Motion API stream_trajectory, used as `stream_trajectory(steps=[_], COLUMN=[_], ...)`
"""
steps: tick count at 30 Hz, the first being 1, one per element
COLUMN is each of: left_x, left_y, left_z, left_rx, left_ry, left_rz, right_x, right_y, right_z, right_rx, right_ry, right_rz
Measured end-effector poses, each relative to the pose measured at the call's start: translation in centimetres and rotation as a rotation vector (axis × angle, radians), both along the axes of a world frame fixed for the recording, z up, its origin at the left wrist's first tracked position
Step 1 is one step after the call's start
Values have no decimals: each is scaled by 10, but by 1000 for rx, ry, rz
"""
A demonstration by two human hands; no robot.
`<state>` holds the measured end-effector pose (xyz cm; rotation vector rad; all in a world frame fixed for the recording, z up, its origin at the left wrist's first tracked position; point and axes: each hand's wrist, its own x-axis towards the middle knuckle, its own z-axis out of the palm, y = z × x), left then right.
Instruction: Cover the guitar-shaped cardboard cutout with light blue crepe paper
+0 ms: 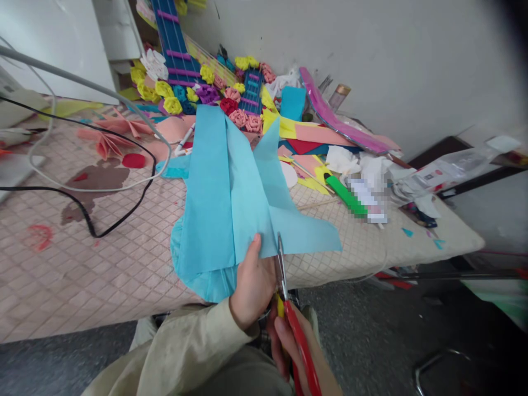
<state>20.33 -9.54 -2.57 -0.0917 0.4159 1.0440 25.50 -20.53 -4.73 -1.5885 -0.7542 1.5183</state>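
My left hand [253,286] pinches the lower edge of a light blue paper sheet [249,203], thumb on top and fingers beneath. My right hand [295,335] is wrapped round the handles of red-handled scissors [282,269]. The scissor blades point up at the sheet's lower edge, just right of my left thumb. To the right, the sheet spreads into a wide flap with a curved edge. A folded blue strip [209,192] lies left of the sheet, over a rounded, gathered blue paper piece [179,258] at the table's front edge.
Paper flowers [245,120] and a blue-and-purple guitar-like neck [175,49] stand at the back. A green cutter [345,195], white tissue [341,159] and paper scraps lie right. Cables [119,223] loop across the left of the quilted tablecloth [136,275].
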Motion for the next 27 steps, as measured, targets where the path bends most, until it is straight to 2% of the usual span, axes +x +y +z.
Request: stream_trajectory(steps=[5, 11, 17, 22, 27], left_x=[0, 0, -1, 0, -1], left_y=[1, 2, 1, 2, 1], left_z=[0, -1, 1, 1, -2], left_rx=[46, 45, 38, 9, 58], left_ry=[-10, -8, -5, -14, -26], left_rz=[17, 12, 15, 40, 17], right_x=[3, 1, -5, -5, -2], right_y=[1, -1, -1, 0, 2], right_z=[0, 1, 12, 10, 9], right_rx=[-60, -79, -99, -30, -5], right_ry=[57, 38, 12, 62, 77], right_rz=[30, -9, -92, -61, -27])
